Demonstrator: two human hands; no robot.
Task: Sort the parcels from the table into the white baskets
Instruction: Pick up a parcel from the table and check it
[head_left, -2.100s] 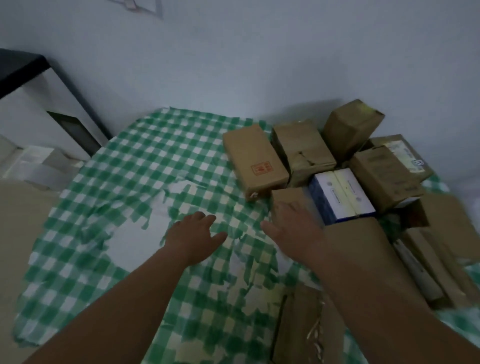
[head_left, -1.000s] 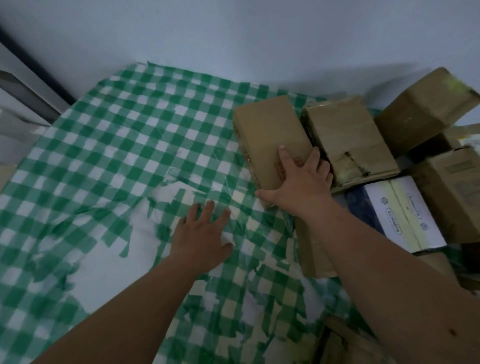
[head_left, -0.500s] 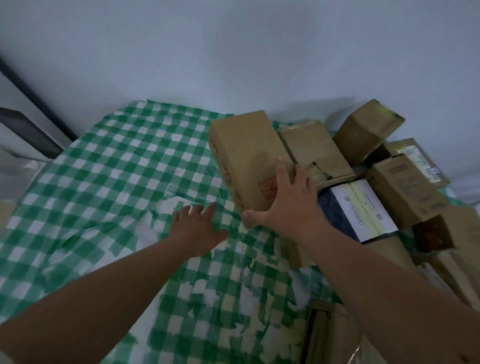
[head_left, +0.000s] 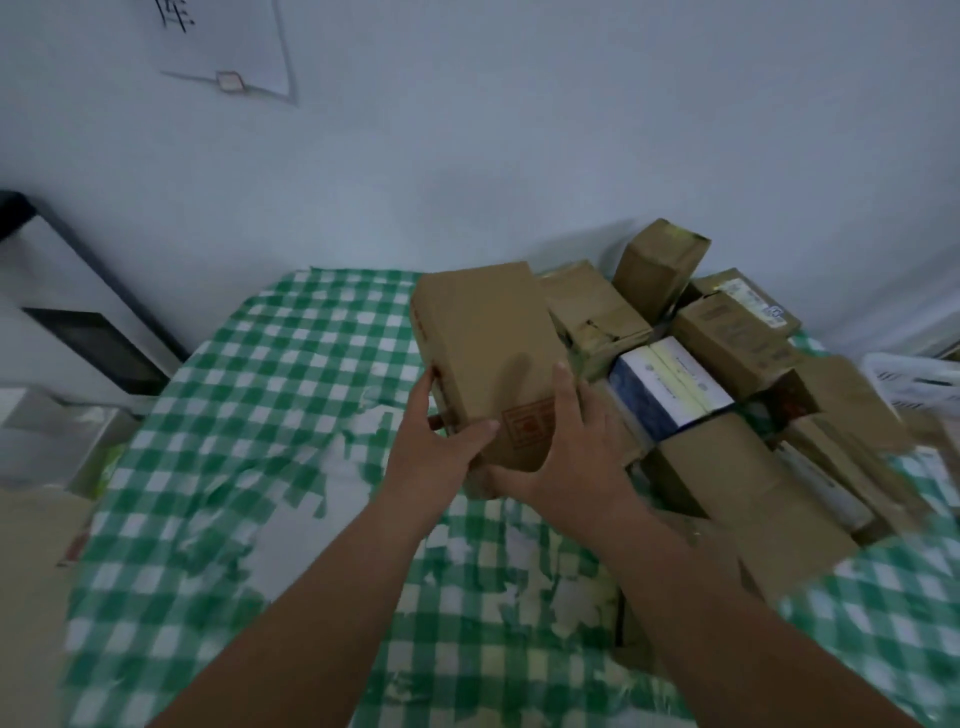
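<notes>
Above the checked tablecloth (head_left: 249, 395) | left hand (head_left: 434, 457) and right hand (head_left: 566, 457) clasp brown parcel (head_left: 483, 343), fingers curled | forearms extended forward.

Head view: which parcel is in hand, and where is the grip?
The brown cardboard parcel with the red stamp, held by both hands at its near end: left hand on the left edge, right hand on the right.

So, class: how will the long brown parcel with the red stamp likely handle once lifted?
Probably stiff: the brown parcel keeps flat faces and straight edges. Likely manageable in weight, though the left hand and right hand both grip one end, so its far end might dip.
</notes>
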